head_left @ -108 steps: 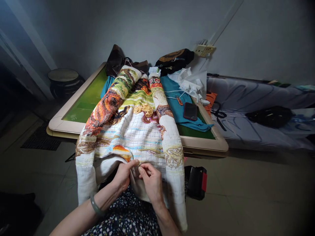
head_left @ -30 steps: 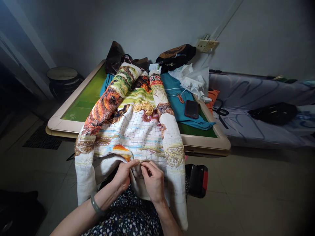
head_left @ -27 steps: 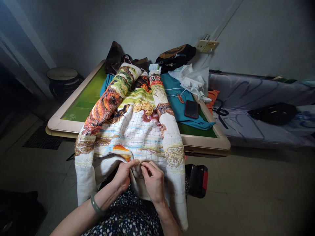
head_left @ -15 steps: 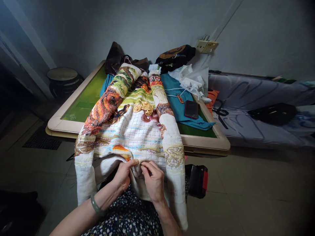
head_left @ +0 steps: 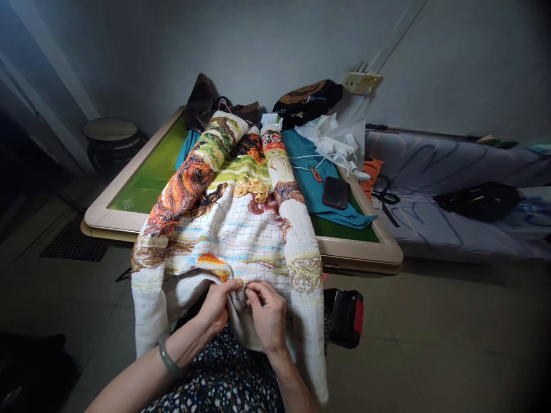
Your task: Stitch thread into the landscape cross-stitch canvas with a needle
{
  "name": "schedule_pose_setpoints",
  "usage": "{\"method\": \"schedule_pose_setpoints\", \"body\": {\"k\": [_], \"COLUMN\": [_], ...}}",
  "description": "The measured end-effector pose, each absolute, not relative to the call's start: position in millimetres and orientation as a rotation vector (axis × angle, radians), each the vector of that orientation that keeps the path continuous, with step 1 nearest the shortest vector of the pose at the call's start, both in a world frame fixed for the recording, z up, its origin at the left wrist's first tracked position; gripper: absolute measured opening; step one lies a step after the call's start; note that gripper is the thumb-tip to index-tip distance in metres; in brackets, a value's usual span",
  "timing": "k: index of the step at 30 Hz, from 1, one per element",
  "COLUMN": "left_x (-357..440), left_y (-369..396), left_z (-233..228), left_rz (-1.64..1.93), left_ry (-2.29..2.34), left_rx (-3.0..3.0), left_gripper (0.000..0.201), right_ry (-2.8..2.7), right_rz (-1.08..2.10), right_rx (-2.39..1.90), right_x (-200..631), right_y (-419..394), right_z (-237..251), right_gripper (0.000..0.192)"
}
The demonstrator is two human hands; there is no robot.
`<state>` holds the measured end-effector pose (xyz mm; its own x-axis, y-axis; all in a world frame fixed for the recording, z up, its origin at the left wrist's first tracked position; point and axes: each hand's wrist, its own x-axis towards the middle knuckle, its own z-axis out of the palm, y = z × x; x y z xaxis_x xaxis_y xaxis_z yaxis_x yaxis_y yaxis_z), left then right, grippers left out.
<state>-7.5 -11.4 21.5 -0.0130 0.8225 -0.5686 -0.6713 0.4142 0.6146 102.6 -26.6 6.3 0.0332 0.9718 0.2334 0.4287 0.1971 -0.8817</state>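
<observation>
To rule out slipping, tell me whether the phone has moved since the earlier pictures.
No: against the table edge, the phone lies in the same spot on the teal cloth.

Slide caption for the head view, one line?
The left hand holds a side-rolled patterned cloth lying partly on a green-topped table; the right hand pinches close beside the left.

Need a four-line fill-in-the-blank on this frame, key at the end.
1. The left hand presses the cross-stitch canvas with its ______ on top, close beside the right hand.
2. A yellow thread bundle lies between the canvas's ______ rolled-up sides.
3. The bangle is on the ______ wrist.
4. The smartphone lies on the teal cloth, to the ______ of the canvas as seen by the wearer.

Missing words: thumb; two; left; right.
</observation>
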Motion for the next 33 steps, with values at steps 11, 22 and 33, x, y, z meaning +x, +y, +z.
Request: {"method": "schedule_pose_setpoints", "body": {"k": [11, 22, 33], "left_x": [-12, -14, -13], "left_y": [-17, -18, -17], "left_z": [23, 17, 18], "left_rz": [1.267, 1.264, 1.288], "left_ry": [0.925, 0.937, 0.945], "left_rx": [0.312, 0.348, 0.309], "left_gripper": [0.03, 0.034, 0.04], "right_ry": [-1.599, -1.004, -0.769], "right_rz": [0.588, 1.348, 1.167], "right_rx": [-1.389, -1.131, -1.036], "right_x": [106, 109, 137], "right_y": [-13, 8, 15], "right_z": [34, 36, 52], "right_gripper": [0.019, 0.021, 0.023]}}
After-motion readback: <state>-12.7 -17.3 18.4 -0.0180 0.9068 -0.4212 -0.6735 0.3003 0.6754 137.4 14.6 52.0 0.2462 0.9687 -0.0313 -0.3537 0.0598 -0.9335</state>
